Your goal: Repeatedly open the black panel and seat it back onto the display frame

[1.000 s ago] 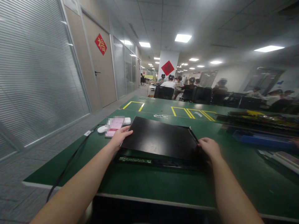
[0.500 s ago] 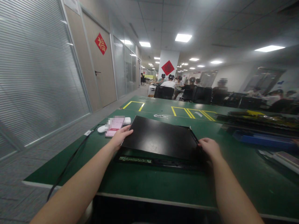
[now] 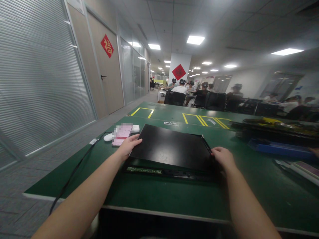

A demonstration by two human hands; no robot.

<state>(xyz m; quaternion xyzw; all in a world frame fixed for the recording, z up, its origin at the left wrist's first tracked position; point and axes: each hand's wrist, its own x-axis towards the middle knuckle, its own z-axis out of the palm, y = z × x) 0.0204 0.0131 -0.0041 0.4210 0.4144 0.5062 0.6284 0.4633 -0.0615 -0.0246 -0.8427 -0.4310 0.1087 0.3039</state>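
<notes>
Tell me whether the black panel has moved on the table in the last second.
No. The black panel keeps its place against the yellow tape marks on the green table; the left hand and right hand still grip its side edges.

Two arms are in view, both uncovered: the left forearm (image 3: 94,189) is shown bare right up to the left hand (image 3: 128,145), the right forearm (image 3: 245,205) likewise to the right hand (image 3: 223,157). Nails are too blurred to be made out.
</notes>
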